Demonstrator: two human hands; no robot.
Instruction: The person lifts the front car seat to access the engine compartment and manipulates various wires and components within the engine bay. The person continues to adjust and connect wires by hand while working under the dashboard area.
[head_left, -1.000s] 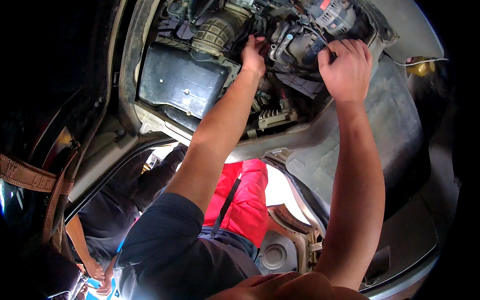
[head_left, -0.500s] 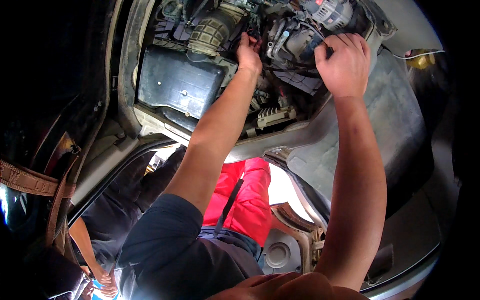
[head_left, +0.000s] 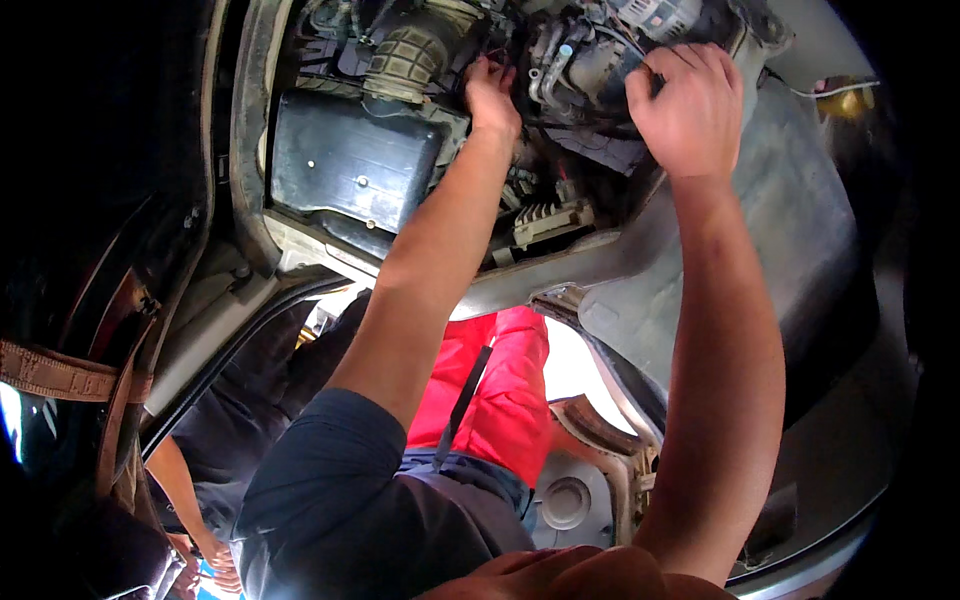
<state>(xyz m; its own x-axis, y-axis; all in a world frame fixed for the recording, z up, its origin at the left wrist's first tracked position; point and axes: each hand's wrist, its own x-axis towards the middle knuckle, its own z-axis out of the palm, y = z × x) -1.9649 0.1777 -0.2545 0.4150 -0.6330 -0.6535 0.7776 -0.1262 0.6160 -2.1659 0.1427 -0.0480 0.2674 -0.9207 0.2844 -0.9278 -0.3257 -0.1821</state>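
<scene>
My left hand reaches down into an opened engine bay, between a ribbed air intake hose and a cluster of metal pipes. Its fingers are curled in among thin dark wires, and what they grip is too small to make out. My right hand is closed at the right side of the bay, below the alternator. Its fingers bend over a dark part that the hand mostly hides. A black plastic box lies left of my left forearm.
A pale finned module sits low in the bay, between my forearms. Grey trim borders the right side. A brown strap hangs at the left. Red trousers show below the frame, and another person's hand is at lower left.
The view has shifted slightly, so the engine bay sits a little higher. My left fingers have moved slightly among the wires. My right hand stays at the same spot.
</scene>
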